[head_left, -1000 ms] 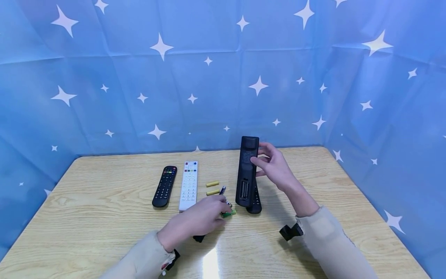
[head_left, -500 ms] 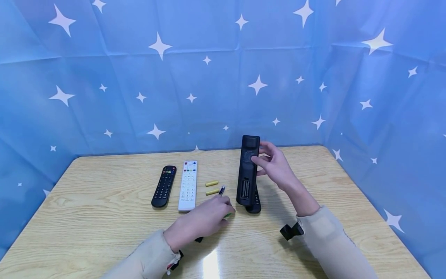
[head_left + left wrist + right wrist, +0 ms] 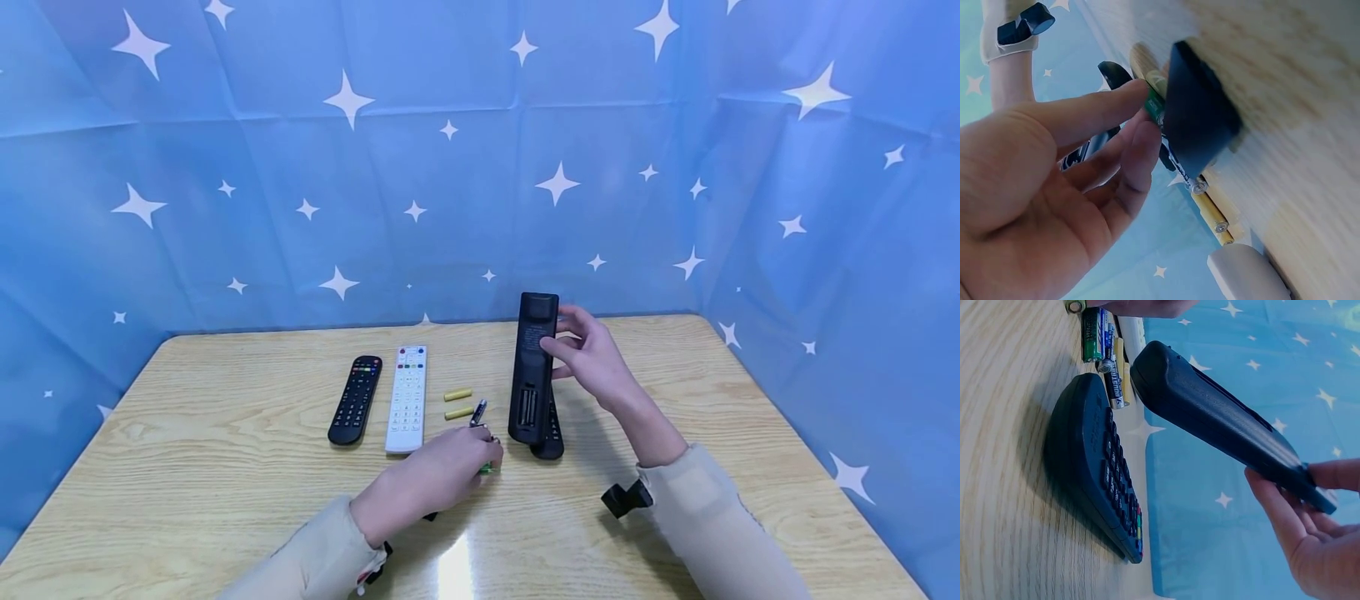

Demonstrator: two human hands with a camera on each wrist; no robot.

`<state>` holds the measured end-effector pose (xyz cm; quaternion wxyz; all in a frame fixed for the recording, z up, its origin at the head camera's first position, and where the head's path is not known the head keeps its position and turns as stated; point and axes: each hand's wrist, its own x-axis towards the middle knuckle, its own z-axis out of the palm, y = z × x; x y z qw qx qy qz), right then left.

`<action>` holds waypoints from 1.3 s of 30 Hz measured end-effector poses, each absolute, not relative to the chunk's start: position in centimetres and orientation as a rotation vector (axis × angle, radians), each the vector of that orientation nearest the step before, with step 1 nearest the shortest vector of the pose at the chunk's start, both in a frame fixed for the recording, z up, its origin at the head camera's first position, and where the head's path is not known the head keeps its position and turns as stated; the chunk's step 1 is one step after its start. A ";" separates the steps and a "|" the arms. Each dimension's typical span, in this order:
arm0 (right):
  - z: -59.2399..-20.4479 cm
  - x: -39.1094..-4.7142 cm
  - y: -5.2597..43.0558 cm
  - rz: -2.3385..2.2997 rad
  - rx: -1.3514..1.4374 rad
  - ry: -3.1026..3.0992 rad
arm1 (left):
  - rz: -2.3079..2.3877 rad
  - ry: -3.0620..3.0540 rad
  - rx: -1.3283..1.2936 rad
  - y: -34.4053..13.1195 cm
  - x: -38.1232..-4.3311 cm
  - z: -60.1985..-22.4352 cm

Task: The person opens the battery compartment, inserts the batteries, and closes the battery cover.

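My right hand (image 3: 592, 360) holds a black remote control (image 3: 531, 358) upright by its side, back turned towards me. Its battery compartment (image 3: 528, 407) lies uncovered near the lower end. Low over the table, my left hand (image 3: 438, 468) pinches a green battery (image 3: 1154, 104) between thumb and fingertips; the hand mostly hides it in the head view. Beside those fingers lie another green battery (image 3: 1092, 339) and a silver-and-dark battery (image 3: 478, 412). Two yellow batteries (image 3: 458, 394) rest just behind. A small black flat piece (image 3: 1200, 115) is under the left hand, mostly hidden from above.
Another black remote (image 3: 550, 437) lies face up below the held one. Left of the batteries lie a white remote (image 3: 407, 400) and a black remote (image 3: 356, 400) with coloured buttons. The wooden table (image 3: 225, 500) ends at a blue star-patterned curtain (image 3: 450, 208).
My left fingers have closed on the green battery, which has shifted slightly towards me. The right hand and its remote have stayed nearly still.
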<state>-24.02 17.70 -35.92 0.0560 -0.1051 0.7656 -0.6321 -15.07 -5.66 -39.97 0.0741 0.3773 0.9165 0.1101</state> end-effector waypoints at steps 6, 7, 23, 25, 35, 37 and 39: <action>-35.8 -24.0 17.7 -1.911 -0.321 2.323 | 0.341 2.748 1.147 -5.7 -15.2 -40.1; -35.8 -24.0 17.7 -1.914 -0.325 2.318 | 0.337 2.750 1.148 -5.7 -15.2 -40.1; -36.0 -24.0 17.4 -1.897 -0.334 2.336 | 0.256 2.834 1.207 -5.6 -14.7 -40.5; -36.0 -23.9 17.3 -1.894 -0.337 2.335 | 0.242 2.832 1.196 -5.7 -14.7 -40.5; -35.9 -23.9 17.2 -1.898 -0.346 2.330 | 0.302 2.786 1.124 -5.8 -14.7 -39.8; -35.9 -23.9 17.2 -1.896 -0.346 2.333 | 0.322 2.790 1.130 -5.8 -14.8 -39.8; -35.9 -23.9 17.1 -1.894 -0.346 2.335 | 0.347 2.792 1.134 -5.9 -14.8 -39.8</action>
